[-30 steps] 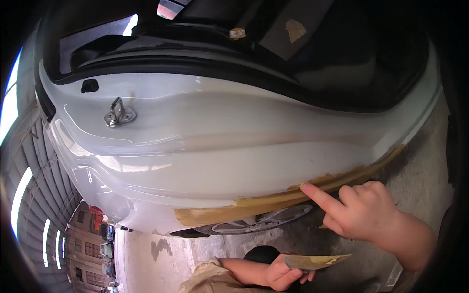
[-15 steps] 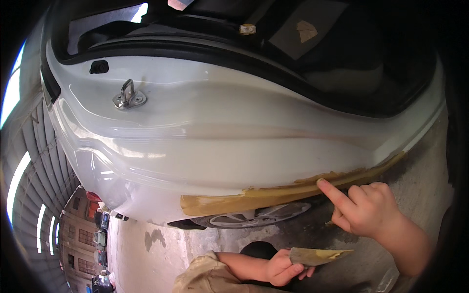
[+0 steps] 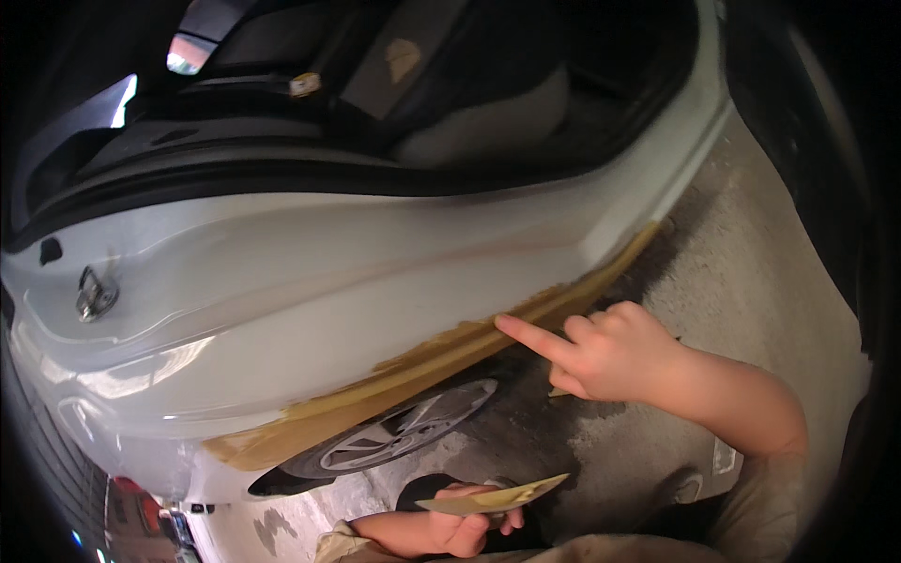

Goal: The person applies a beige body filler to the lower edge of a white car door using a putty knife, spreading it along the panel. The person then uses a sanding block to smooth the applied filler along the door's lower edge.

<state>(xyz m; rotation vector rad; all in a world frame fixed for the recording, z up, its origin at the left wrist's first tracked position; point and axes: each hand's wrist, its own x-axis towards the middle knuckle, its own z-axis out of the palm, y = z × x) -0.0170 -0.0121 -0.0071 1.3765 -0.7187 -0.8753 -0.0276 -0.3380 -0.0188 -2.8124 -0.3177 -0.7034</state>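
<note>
Touching the tan filler band (image 3: 404, 368) at centre, the right hand (image 3: 615, 357) extends its index finger, others curled; whether those grip anything is unclear. The band already edges the white car panel (image 3: 375, 291), though its ragged upper border looks unsmoothed. At lower centre, the left hand (image 3: 460, 537) pinches a plate (image 3: 469, 504) bearing apparently unspread putty (image 3: 537, 491).

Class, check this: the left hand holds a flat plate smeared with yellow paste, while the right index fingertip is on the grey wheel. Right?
Not quite. In the head view, the right index fingertip is on the yellow-brown band along the white car body, not the grey wheel. The left hand does hold the smeared flat plate.
</note>
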